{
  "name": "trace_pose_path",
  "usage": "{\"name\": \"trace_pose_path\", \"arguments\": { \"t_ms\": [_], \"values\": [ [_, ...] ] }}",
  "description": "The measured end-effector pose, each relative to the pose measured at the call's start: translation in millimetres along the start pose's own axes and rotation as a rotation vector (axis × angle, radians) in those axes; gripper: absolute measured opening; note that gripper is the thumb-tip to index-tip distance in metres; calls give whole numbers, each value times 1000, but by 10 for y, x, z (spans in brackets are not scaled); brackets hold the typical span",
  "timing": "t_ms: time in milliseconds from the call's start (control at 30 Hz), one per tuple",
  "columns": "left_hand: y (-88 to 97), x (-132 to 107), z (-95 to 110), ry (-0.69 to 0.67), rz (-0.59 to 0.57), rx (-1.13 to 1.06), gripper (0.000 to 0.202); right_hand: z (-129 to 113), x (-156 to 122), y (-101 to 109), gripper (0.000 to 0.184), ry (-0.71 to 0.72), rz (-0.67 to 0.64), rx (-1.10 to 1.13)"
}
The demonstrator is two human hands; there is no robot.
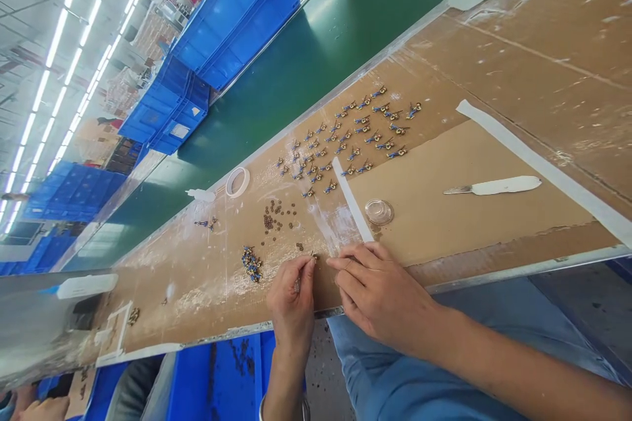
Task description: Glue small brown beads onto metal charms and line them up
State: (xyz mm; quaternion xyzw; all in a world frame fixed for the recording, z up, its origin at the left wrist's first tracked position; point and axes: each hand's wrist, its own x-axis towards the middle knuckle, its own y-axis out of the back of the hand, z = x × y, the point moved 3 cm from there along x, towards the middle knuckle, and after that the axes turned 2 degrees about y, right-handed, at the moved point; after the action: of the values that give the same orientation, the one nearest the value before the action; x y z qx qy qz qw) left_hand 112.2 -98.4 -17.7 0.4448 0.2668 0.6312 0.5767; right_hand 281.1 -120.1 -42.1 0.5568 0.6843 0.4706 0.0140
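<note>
Near the table's front edge my left hand [291,293] is closed in a pinch, with a small dark and yellowish piece [315,256] at its fingertips, probably a figurine. Just to the right, my right hand [368,283] has its fingers bent and drawn together; whatever they grip is hidden. A heap of small blue and gold figurines [251,264] lies left of my left hand. Beyond my hands are several loose small brown round pieces [269,221]. Further back, many painted figurines [363,129] lie spaced out in rows.
A small clear round dish [379,211] and a white-handled knife [506,185] lie to the right. A tape roll [237,182] and small white bottle [201,195] are at the back left. Behind runs a green conveyor belt [340,26] with blue crates [241,20]. Another person's hand [47,409] shows bottom left.
</note>
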Motion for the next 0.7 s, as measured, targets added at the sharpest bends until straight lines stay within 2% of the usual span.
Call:
{"name": "trace_pose_path", "arguments": {
  "t_ms": [433, 700],
  "values": [
    [40, 63, 125, -207, 9, 151, 12, 4, 9, 22, 7, -1, -22, 0],
    [26, 133, 222, -319, -42, 256, 17, 13, 25, 36, 9, -9, -27, 7]
  ]
}}
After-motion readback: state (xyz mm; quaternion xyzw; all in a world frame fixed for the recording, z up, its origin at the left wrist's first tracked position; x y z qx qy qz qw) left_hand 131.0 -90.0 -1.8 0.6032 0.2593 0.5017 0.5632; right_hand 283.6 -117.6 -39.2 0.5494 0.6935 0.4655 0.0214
